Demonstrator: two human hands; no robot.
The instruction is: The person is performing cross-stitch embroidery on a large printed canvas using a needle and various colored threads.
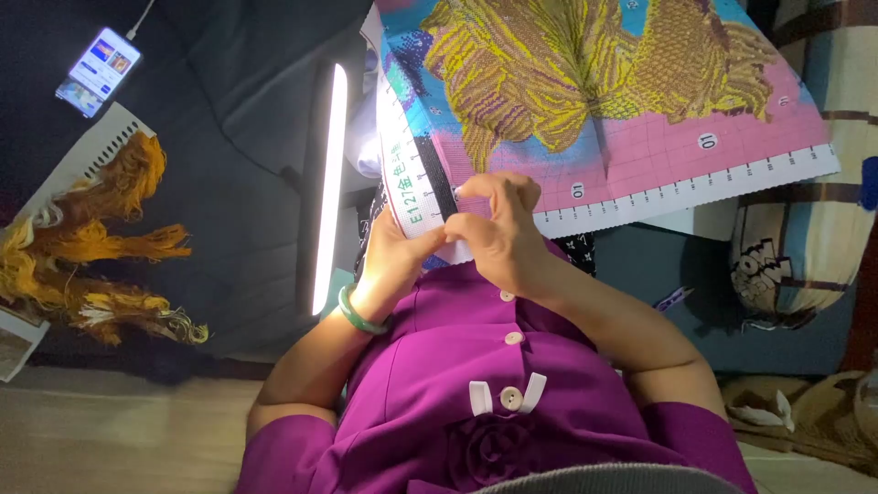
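A large cross-stitch cloth (640, 101) lies spread before me, with yellow and gold shapes on pink and blue ground and a white ruled border. My left hand (393, 256), with a green bangle on its wrist, grips the cloth's white edge from below. My right hand (498, 229) rests on that edge, thumb and forefinger pinched together on a small thin needle (456, 193) at the cloth's dark stitched strip. My purple buttoned top fills the lower middle of the view.
A lit white bar lamp (329, 183) stands just left of the cloth. Yellow and orange thread bundles (91, 238) hang on a white card holder at the left. A lit phone (98, 71) lies at top left. A patterned pillow (796, 247) is at the right, with a purple clip (674, 297) beside it.
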